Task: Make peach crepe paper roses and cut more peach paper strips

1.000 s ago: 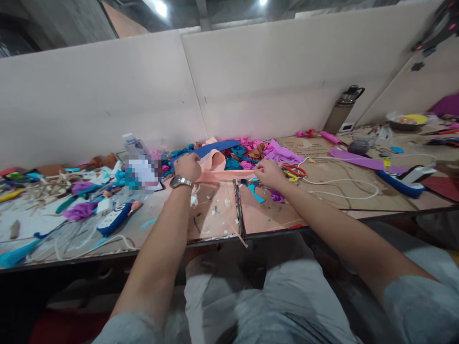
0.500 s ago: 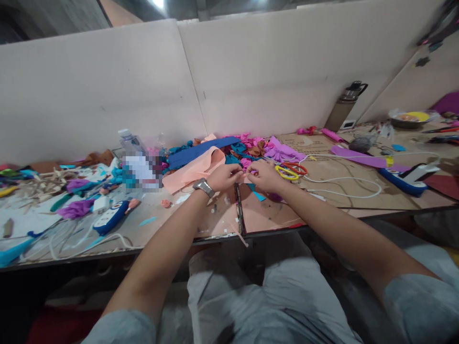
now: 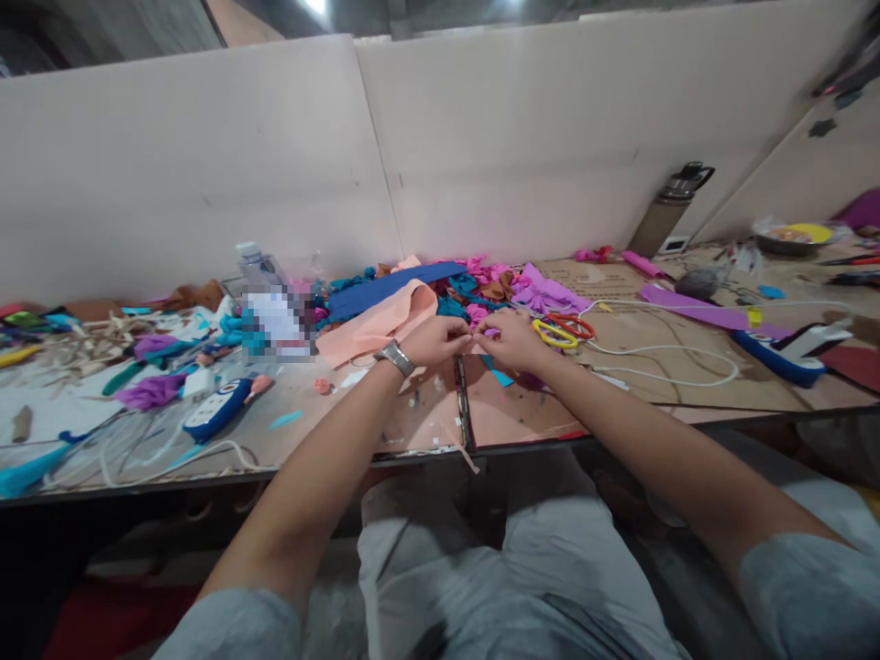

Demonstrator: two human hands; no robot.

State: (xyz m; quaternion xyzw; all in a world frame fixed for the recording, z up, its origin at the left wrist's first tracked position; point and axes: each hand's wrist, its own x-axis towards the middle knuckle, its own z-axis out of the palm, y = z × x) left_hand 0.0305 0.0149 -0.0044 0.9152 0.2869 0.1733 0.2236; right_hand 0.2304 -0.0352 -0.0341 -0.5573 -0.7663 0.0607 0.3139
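Observation:
Over the seam in the table, my left hand (image 3: 440, 339) and my right hand (image 3: 510, 339) meet fingertip to fingertip, both pinched closed. Whatever lies between the fingers is too small and too covered to make out. Just behind my left hand lies a folded sheet of peach crepe paper (image 3: 375, 328), with a blue strip (image 3: 395, 288) beyond it. A heap of teal, pink and brown crumpled pieces spreads behind both hands. To the right of my right hand rest scissors with yellow handles (image 3: 555, 334) and a red-orange handled pair (image 3: 574, 324).
A clear bottle (image 3: 259, 266) stands at the left back, a dark flask (image 3: 670, 211) at the right back. Blue-and-white power strips (image 3: 218, 410) with white cables lie on both sides. Purple paper (image 3: 708, 310) lies on cardboard (image 3: 639, 367). The white partition (image 3: 495, 156) closes the back.
The view has shifted slightly, so things sit a little further right. A pale pinkish bit that showed between my fingertips is now hardly visible as the hands have come closer together.

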